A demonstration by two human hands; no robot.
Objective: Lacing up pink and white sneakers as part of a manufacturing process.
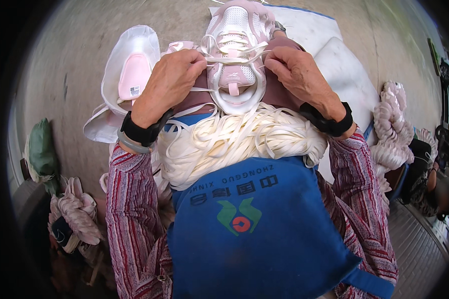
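Observation:
A pink and white sneaker (233, 77) rests between my knees with its toe pointing away from me. Cream shoelace (229, 61) runs through its upper eyelets, with loose loops above the tongue. On the left of the shoe, my left hand (177, 74) is closed, its fingertips pinching the lace. My right hand (299, 70) is closed on the lace at the opposite side. The lace is stretched across the shoe between them. A thick bundle of loose cream laces (244, 134) lies in my lap, just below the shoe's heel.
White shoe uppers (129, 40) with a pink insole lie left of my left hand. A white sheet (334, 65) spreads at the right. Bundled shoe parts (391, 124) are piled farther right, near another person (426, 174). A green sack (41, 154) stands at the far left.

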